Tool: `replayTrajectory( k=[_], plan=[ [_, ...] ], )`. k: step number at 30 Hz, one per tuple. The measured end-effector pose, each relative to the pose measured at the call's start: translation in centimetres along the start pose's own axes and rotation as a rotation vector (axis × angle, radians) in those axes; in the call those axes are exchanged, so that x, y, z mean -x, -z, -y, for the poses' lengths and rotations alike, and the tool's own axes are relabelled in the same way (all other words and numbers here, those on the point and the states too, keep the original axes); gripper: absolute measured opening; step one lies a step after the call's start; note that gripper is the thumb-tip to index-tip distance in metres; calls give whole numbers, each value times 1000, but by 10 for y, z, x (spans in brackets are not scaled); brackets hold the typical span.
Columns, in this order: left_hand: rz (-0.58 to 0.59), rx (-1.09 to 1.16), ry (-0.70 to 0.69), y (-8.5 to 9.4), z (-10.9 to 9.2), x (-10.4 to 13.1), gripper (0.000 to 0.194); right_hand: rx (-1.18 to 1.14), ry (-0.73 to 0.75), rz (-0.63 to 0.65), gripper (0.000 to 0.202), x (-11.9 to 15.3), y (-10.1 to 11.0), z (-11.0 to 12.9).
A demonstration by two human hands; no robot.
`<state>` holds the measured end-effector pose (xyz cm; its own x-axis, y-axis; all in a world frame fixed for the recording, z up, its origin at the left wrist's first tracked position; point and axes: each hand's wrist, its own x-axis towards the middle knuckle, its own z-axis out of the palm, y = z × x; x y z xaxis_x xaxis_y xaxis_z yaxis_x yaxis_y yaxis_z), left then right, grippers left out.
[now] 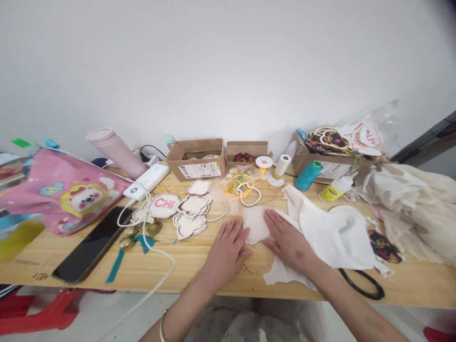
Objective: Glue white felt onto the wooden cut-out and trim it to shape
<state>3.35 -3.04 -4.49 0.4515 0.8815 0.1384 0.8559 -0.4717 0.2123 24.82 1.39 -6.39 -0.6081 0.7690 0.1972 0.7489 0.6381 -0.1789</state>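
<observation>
Pale wooden tabletop (199, 270) supports all items. White cloth (335, 237) lies loosely spread to the right, partly beneath your right forearm. Your right hand (288, 240) is open and flat, fingers extended over the right part of the white fabric square (254, 225). Your left hand (230, 247) is open, palm down, its index fingertip at the square's left edge. The square lies flat between your hands. Beyond the cloth, locate the yellow-labelled white bottle (336, 189) and, beside it, the teal thread cone (308, 175).

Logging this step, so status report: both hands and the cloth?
Left hand open at small white cloth's edge. Right hand flat on it. Larger white fabric crowding right side.
</observation>
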Motion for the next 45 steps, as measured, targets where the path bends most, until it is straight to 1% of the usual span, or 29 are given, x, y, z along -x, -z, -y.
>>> replayTrajectory(
  k=[4, 7, 10, 15, 18, 21, 23, 24, 26, 27, 29, 32, 37, 41, 45],
  plan=[
    [-29, -14, 32, 2, 8, 6, 38, -15, -5, -15, 56, 0, -1, -1],
    [-27, -26, 34, -2, 11, 8, 45, -12, 1, -24, 57, 0, -1, -1],
    [17, -57, -6, -6, 5, 3, 59, 4, 11, -22, 55, -1, 0, 0],
    [74, -123, 8, -2, -4, -2, 54, 19, 13, -3, 54, -1, 2, 2],
    [78, -150, 12, 0, -3, 2, 53, 11, 6, -15, 53, -1, 2, 2],
    [36, -167, 54, -6, -2, 3, 59, 26, 6, -20, 53, -1, 3, 2],
    [-2, -166, 79, -12, -5, -1, 64, 39, 19, -8, 53, -2, 4, 2],
    [-13, -160, 64, -14, -7, -6, 66, 43, 27, 2, 53, -3, 4, 2],
    [-19, -141, -17, -18, -13, -17, 67, 49, 35, 14, 53, -4, 5, 2],
    [-19, -133, -44, -18, -15, -22, 68, 50, 33, 14, 53, -4, 5, 2],
    [-25, -123, -45, -17, -18, -30, 71, 44, 23, 17, 54, -5, 7, 2],
    [-34, -120, -34, -16, -18, -34, 74, 25, 18, 43, 57, -5, 11, 1],
    [-52, -126, -55, -21, -16, -32, 72, -5, 18, 72, 58, -12, 17, -1],
    [-67, -149, -9, -26, -19, -33, 63, -22, 60, 74, 49, -16, 12, 0],
    [-60, -166, 9, -25, -23, -34, 59, -6, 78, 93, 47, -16, 8, 0]
  ],
)
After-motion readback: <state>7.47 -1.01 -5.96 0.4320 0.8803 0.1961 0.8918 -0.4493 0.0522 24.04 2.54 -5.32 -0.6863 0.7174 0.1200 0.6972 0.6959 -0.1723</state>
